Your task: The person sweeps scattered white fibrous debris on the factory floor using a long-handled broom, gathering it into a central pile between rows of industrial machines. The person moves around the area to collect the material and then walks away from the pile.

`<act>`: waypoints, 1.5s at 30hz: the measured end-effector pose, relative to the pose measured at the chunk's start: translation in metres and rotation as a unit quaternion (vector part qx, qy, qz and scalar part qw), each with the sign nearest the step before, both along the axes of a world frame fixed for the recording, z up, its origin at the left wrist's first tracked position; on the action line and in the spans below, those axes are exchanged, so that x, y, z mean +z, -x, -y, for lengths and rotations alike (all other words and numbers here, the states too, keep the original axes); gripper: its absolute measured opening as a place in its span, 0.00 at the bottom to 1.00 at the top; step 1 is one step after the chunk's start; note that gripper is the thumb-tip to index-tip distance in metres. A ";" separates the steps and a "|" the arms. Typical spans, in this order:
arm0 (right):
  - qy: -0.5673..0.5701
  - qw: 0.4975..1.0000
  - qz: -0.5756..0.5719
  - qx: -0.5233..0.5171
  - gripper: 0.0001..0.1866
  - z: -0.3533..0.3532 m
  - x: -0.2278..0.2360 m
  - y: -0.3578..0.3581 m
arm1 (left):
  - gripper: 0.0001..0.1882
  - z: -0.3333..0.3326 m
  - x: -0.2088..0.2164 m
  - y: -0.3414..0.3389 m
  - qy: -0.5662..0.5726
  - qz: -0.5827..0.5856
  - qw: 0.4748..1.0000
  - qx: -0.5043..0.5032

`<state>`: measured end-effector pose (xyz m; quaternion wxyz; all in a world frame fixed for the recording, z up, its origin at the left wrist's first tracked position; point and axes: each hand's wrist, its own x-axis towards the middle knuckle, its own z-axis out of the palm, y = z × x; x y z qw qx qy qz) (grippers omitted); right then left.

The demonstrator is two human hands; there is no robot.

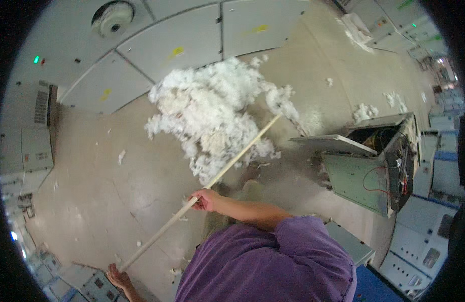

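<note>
A long pale pole [237, 157] runs slantwise from the lower left up to the white fluff. My right hand [205, 200] is closed round its middle, in front of my body. At the lower left, my left hand [119, 277] grips the near end. The pole's far end meets a narrow clump of fluff [282, 100], with a thin dark edge beside it; whatever head it carries I cannot make out. A large heap of loose white fibre [207, 103] lies on the floor ahead, partly crossed by the pole.
Grey machine cabinets [172, 38] border the far side, one with a round opening [113, 20] holding fluff. At the right stands a green metal box [356, 181] with its lid panel raised and wiring exposed. Small tufts [366, 111] dot the floor. More machine panels [419, 246] stand lower right.
</note>
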<state>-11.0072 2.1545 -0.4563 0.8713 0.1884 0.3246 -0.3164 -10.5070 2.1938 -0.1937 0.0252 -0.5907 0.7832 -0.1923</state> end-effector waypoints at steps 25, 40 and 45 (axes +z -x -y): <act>0.001 0.943 -0.104 0.315 0.15 -0.255 0.071 -0.260 | 0.19 -0.465 0.186 -0.103 -0.209 0.310 0.785 0.495; -0.058 0.926 -0.130 0.350 0.08 -0.385 0.009 -0.409 | 0.18 -0.572 0.248 -0.198 -0.398 0.264 0.635 0.607; -0.034 0.966 -0.128 0.224 0.11 -0.388 -0.083 -0.393 | 0.17 -0.555 0.087 -0.196 -0.380 0.185 0.763 0.488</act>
